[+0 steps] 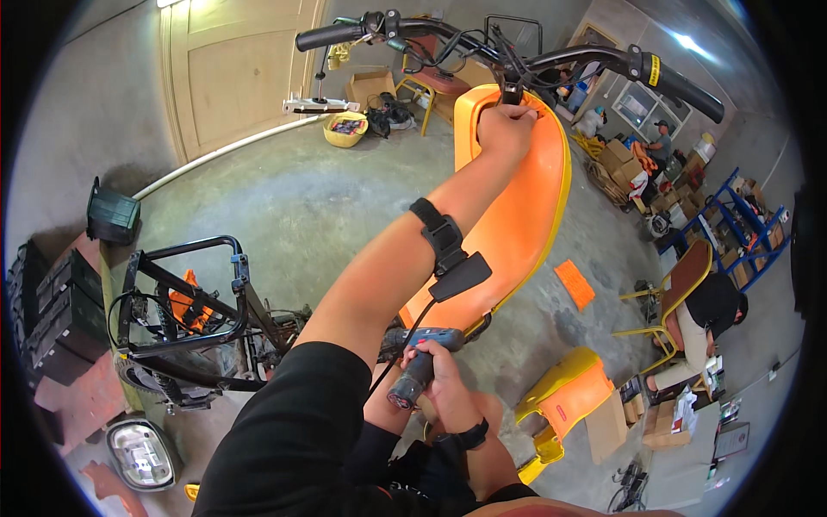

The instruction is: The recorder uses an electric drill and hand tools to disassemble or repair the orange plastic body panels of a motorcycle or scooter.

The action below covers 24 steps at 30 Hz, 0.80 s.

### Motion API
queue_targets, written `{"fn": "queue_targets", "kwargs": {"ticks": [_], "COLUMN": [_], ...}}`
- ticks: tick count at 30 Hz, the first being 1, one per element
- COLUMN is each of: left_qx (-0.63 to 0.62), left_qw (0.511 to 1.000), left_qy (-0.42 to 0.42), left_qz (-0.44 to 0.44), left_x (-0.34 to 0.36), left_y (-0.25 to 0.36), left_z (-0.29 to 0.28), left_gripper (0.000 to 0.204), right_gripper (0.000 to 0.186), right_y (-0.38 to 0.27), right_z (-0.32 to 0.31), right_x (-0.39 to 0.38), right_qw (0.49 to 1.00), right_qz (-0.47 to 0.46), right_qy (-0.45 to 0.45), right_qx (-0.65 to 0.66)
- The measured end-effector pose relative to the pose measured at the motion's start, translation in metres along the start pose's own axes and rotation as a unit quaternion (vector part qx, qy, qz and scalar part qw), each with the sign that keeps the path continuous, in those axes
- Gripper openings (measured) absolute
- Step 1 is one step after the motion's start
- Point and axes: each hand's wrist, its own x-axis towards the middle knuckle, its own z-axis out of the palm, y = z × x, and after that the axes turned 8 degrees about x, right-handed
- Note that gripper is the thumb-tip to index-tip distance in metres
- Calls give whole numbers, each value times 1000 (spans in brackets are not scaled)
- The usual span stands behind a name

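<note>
An orange plastic front panel [517, 207] with a yellow edge stands upright below the handlebar [448, 36] of a scooter-like vehicle. My left hand [506, 131] reaches to the panel's top, just under the handlebar stem. Its fingers are curled together there, and whatever they hold is hidden. Lower down, my right hand [444, 379] is wrapped round the handle of a cordless drill [415, 379], whose blue-grey head lies near the panel's bottom end. A black strap with a flat box [448, 250] sits on my left forearm.
To the left stands a black metal frame [189, 250]. Yellow-and-orange panels [564, 401] and an orange flat piece [575, 285] lie on the right-hand floor. A person sits bent over near a chair [680, 293]; another is farther back [662, 142]. A yellow basket [345, 129] stands by the far wall.
</note>
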Motion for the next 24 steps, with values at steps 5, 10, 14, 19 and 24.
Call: {"fn": "queue_targets", "kwargs": {"ticks": [5,10,14,19,24], "left_qx": [-49,62,194,145,196], "left_qw": [992,980,964,974,953], "left_qy": [11,63,75,43,74], "left_qz": [-114,-178,-165,-169,-217], "left_x": [1,-18,-21,-13,-14], "left_y": [13,41,47,41,50], "left_z": [8,16,17,16,26], "left_gripper": [15,19,21,24,32], "right_gripper": [21,21,26,17,23], "right_y": [1,2,1,2,2], "right_z": [5,-1,-5,0,-5], "right_x": [-6,0,4,-1,2], "right_qw": [999,999,999,998,997], "right_qz": [-31,-23,-24,-6,-29], "right_qy": [32,25,22,52,56], "right_qx": [-16,8,36,46,42]}}
